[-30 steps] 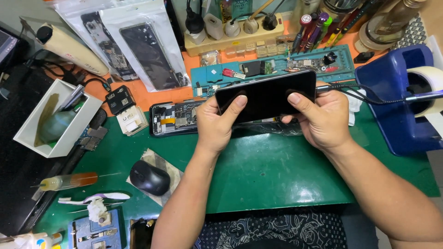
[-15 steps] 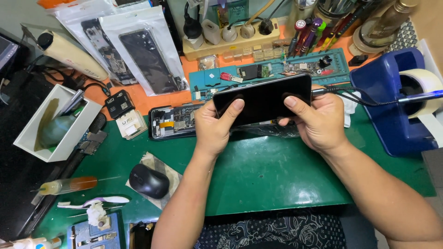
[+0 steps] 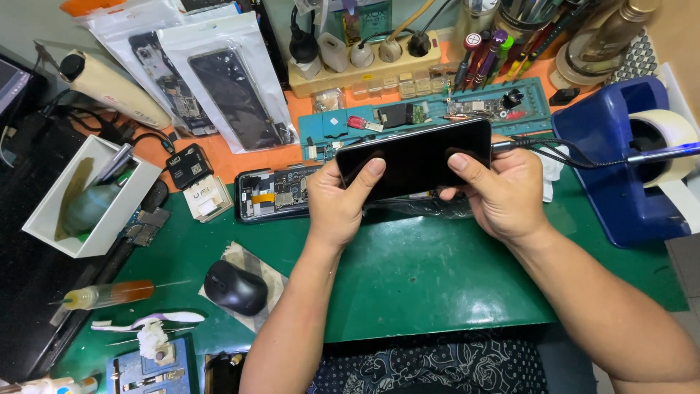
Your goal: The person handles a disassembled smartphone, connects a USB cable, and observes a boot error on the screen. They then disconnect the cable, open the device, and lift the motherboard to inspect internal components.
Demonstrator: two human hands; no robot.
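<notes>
I hold a black smartphone (image 3: 414,157) sideways above the green mat (image 3: 437,270), screen dark and facing up. My left hand (image 3: 337,201) grips its left end with the thumb on the glass. My right hand (image 3: 498,191) grips the right end, thumb also on the screen. A black cable (image 3: 554,152) runs from the phone's right end toward the right. Just behind and below the phone lies an opened phone body (image 3: 273,193) with its circuit boards exposed.
A black mouse (image 3: 235,287) sits at lower left near a syringe (image 3: 109,295). A blue tape dispenser (image 3: 627,160) stands at right. A teal parts tray (image 3: 430,117), power strip (image 3: 364,66), bagged screens (image 3: 230,91) and a white box (image 3: 87,197) crowd the back and left.
Both hands and the phone stay in nearly the same grip. The view has shifted slightly, so the phone sits a little higher in frame.
</notes>
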